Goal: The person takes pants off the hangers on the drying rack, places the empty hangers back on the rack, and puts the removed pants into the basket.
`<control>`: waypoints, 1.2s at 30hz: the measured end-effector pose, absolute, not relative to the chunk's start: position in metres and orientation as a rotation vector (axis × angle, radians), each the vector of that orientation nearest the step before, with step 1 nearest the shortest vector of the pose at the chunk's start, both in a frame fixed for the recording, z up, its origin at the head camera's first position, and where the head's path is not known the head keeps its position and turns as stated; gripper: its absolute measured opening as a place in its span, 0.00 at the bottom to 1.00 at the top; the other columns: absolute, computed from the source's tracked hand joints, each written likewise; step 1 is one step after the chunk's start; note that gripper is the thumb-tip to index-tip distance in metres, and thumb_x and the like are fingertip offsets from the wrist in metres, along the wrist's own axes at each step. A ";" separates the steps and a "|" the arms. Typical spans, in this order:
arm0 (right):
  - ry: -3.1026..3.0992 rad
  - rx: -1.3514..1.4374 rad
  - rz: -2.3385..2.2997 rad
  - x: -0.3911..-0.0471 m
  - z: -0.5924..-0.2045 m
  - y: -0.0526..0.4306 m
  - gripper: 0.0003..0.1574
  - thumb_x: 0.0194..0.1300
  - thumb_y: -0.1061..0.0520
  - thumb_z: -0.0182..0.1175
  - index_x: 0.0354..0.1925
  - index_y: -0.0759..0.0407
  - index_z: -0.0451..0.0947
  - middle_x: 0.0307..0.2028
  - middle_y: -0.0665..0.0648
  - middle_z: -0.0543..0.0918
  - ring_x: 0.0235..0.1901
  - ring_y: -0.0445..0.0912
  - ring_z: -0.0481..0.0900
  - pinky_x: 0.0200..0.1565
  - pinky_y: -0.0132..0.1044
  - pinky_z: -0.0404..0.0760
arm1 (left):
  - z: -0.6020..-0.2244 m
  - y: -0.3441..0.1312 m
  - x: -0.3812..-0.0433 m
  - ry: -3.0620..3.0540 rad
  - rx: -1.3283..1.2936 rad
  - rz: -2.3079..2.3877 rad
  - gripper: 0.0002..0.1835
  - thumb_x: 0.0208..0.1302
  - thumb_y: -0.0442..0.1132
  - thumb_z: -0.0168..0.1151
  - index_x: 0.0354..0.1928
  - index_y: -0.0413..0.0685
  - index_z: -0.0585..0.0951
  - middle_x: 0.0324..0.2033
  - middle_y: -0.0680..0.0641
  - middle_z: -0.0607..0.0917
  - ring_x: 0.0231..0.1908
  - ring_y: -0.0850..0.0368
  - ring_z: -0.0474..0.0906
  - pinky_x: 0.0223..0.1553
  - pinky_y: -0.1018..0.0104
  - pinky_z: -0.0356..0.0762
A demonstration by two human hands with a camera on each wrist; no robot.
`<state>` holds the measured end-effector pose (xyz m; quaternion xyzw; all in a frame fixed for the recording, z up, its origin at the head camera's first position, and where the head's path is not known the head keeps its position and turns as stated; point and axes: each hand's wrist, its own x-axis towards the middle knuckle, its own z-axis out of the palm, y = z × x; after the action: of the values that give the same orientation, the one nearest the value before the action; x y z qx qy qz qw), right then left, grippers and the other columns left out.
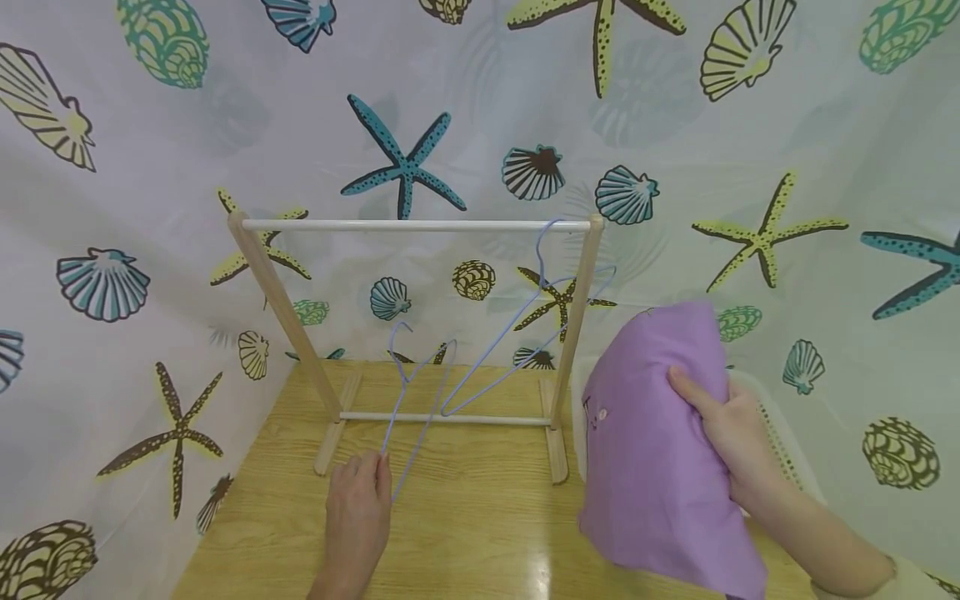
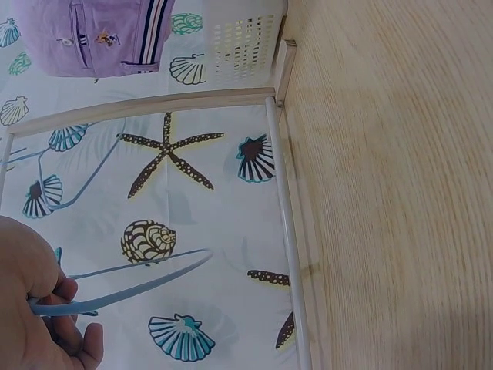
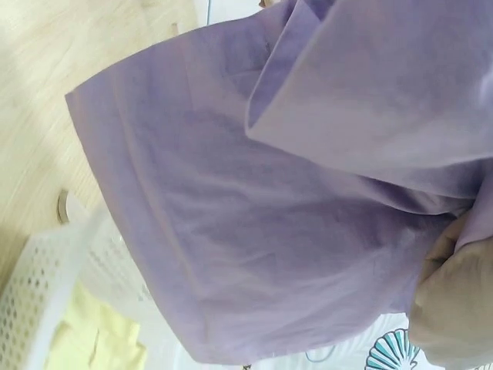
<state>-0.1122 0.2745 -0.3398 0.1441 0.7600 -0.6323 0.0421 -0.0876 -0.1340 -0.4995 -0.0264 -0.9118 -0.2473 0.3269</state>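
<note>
My left hand (image 1: 358, 504) pinches a thin blue clothes hanger (image 2: 142, 289) near one end, with its hook pointing up in front of the rack. On the right, my right hand (image 1: 738, 429) grips a purple garment (image 1: 660, 467), thumb lying over the outer side and fingers hidden behind the cloth. The garment hangs folded over, showing a small button; in the left wrist view dark and white striped trim and a small embroidered emblem appear on it. The right wrist view shows its wide hemmed openings.
A wooden rack (image 1: 281, 312) with a white top rail (image 1: 416, 226) stands on the wooden table (image 1: 465, 517). Another blue hanger (image 1: 491, 354) hangs at the rail's right end. Behind the garment is a white perforated basket (image 1: 787, 433) with yellow cloth (image 3: 96, 331) inside. A shell-patterned curtain surrounds everything.
</note>
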 end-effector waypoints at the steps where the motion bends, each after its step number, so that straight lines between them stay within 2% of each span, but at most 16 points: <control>1: 2.337 0.418 -1.938 -0.113 -0.338 0.276 0.26 0.73 0.36 0.64 0.51 0.53 0.69 0.28 0.39 0.86 0.29 0.39 0.88 0.35 0.36 0.87 | -0.499 -0.134 -0.087 -2.390 -0.067 -0.649 0.11 0.66 0.25 0.67 0.27 0.41 0.78 0.17 0.54 0.70 0.23 0.65 0.57 0.25 0.76 0.57; 8: 2.388 0.355 -1.872 -0.127 -0.329 0.288 0.28 0.72 0.33 0.63 0.55 0.49 0.67 0.30 0.37 0.86 0.32 0.38 0.88 0.37 0.37 0.88 | -0.497 -0.133 -0.086 -2.402 -0.048 -0.660 0.12 0.67 0.26 0.67 0.27 0.41 0.77 0.18 0.54 0.70 0.23 0.65 0.58 0.25 0.75 0.56; 15: 2.525 0.351 -1.799 -0.148 -0.331 0.298 0.31 0.72 0.31 0.62 0.56 0.51 0.67 0.31 0.35 0.83 0.32 0.35 0.85 0.36 0.35 0.86 | -0.496 -0.133 -0.086 -2.405 -0.045 -0.659 0.12 0.67 0.26 0.67 0.26 0.41 0.77 0.17 0.53 0.70 0.23 0.64 0.58 0.24 0.75 0.56; 23: 2.557 0.412 -1.861 -0.171 -0.337 0.310 0.27 0.71 0.31 0.63 0.54 0.43 0.68 0.31 0.33 0.81 0.32 0.32 0.83 0.35 0.31 0.84 | -0.498 -0.134 -0.086 -2.394 -0.045 -0.657 0.13 0.67 0.26 0.67 0.26 0.42 0.76 0.18 0.53 0.71 0.23 0.64 0.59 0.24 0.75 0.56; 28: 2.614 0.417 -1.839 -0.187 -0.345 0.317 0.30 0.70 0.30 0.64 0.55 0.45 0.68 0.32 0.33 0.80 0.32 0.32 0.82 0.36 0.30 0.84 | -0.498 -0.135 -0.087 -2.393 -0.047 -0.643 0.12 0.67 0.26 0.67 0.26 0.42 0.76 0.18 0.53 0.70 0.23 0.65 0.58 0.24 0.75 0.56; 36: 2.610 0.352 -1.904 -0.209 -0.362 0.326 0.25 0.70 0.34 0.65 0.51 0.45 0.69 0.32 0.33 0.81 0.33 0.31 0.82 0.35 0.29 0.84 | -0.500 -0.136 -0.089 -2.371 -0.062 -0.643 0.11 0.65 0.25 0.68 0.27 0.41 0.78 0.18 0.53 0.73 0.24 0.65 0.60 0.25 0.75 0.58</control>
<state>-0.2086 0.3256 -0.3621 0.1082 0.8020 -0.5850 -0.0541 -0.0889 -0.1360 -0.5002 -0.0239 -0.9089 -0.2466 0.3356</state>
